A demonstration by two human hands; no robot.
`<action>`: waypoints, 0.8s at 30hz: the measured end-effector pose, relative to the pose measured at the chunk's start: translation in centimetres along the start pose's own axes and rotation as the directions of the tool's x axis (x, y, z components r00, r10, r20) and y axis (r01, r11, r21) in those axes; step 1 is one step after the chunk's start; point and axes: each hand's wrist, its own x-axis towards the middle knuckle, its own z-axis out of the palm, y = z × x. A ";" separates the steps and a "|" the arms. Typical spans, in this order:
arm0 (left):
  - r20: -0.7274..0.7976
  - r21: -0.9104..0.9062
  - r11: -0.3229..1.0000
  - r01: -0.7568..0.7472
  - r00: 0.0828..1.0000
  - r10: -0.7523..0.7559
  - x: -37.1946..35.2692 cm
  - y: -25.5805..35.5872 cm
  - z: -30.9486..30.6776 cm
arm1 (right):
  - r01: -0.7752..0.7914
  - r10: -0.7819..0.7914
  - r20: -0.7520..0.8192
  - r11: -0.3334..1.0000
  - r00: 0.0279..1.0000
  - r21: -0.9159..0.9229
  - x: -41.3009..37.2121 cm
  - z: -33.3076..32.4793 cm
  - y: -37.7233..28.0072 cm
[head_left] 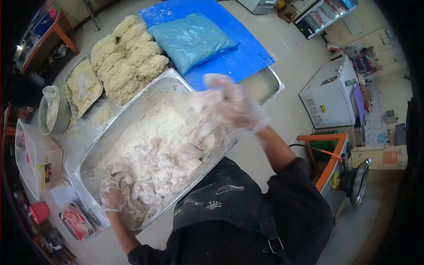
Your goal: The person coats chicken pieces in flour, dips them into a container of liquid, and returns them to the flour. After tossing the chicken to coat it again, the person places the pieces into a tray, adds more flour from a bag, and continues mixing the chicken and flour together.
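Observation:
A deep metal tray (pixel 99 142) holds white flour (pixel 154 123) and a heap of flour-coated raw meat pieces (pixel 154 170), which look like chicken. Inside its near left corner, my left hand (pixel 113 197) in a clear plastic glove touches the pieces; flour and meat hide its fingertips. Over the tray's right end is my right hand (pixel 232 105), also gloved and dusted with flour. Motion smears its fingers and the pale shape beside them, so I cannot make out whether it grips anything.
Beyond the tray are a mound of crumb-coated pieces (pixel 128 59), a smaller crumb tray (pixel 99 98) and a bluish plastic bag (pixel 192 40) on a blue board (pixel 247 55). To the left stand a bucket (pixel 64 117) and a clear plastic bin (pixel 44 152). A white chest freezer (pixel 329 97) is at right.

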 end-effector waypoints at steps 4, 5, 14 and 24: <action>0.269 0.265 0.964 0.007 0.960 -0.081 1.3 -1.6 2.0 | -0.203 0.196 -0.199 0.979 0.960 -0.019 -2.3 -7.2 5.8; 0.310 0.303 0.953 0.000 0.945 -0.098 2.0 -1.2 1.9 | -0.238 0.222 -0.146 0.966 0.964 -0.103 -2.5 -8.6 7.2; 0.018 0.403 0.893 -0.201 0.977 0.212 9.8 10.4 -7.7 | -0.001 0.081 0.173 0.907 0.982 -0.422 -1.9 -12.2 23.2; -0.144 0.069 0.856 -0.513 0.844 0.517 25.5 31.7 -3.3 | 0.153 0.238 0.372 0.623 0.897 -0.767 0.8 -13.5 24.2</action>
